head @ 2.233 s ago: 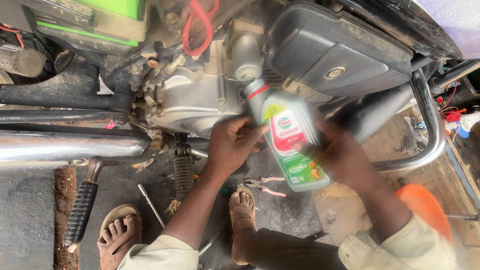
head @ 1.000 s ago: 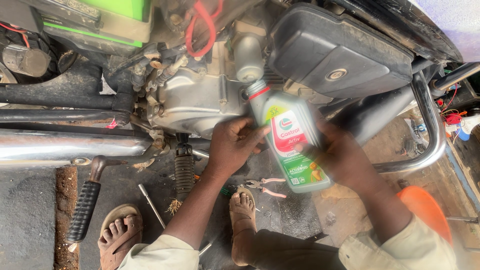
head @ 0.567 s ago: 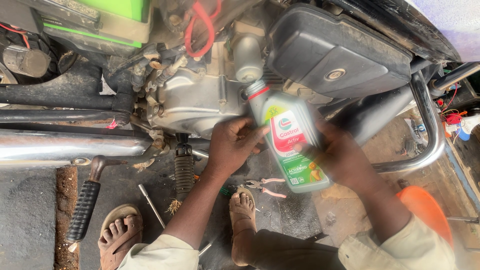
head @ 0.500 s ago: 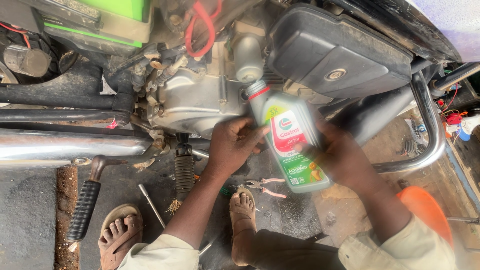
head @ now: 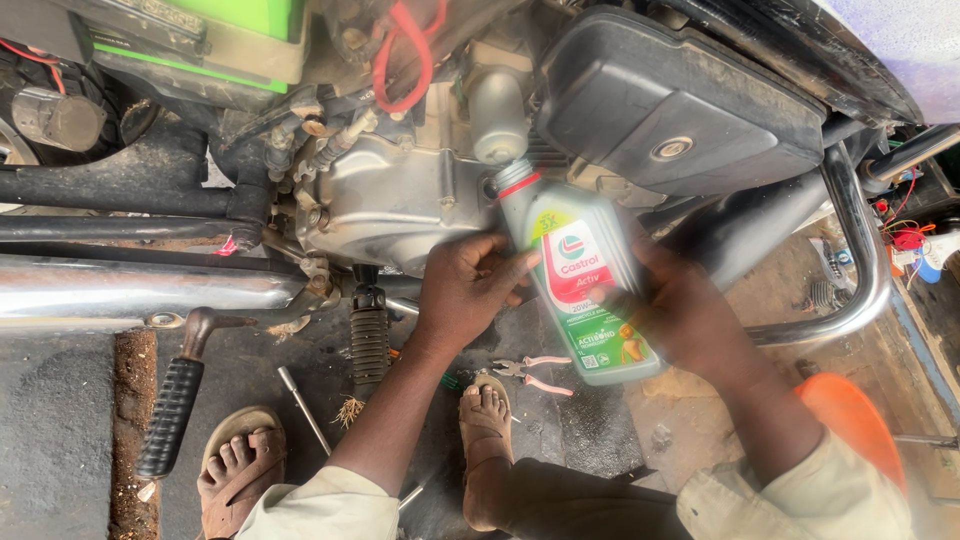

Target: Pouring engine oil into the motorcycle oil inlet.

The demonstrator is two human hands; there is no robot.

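Seen from the head camera, a person crouched beside a motorcycle tips a grey and green oil bottle (head: 578, 280) neck-first against the silver engine case (head: 390, 205). The left hand (head: 468, 290) has its fingers (head: 500, 262) grasping the bottle's upper side; the right hand (head: 680, 310) grips its lower body. Pink-handled pliers (head: 535, 372) lie on the ground between sandalled feet, near the kick lever (head: 175, 410)
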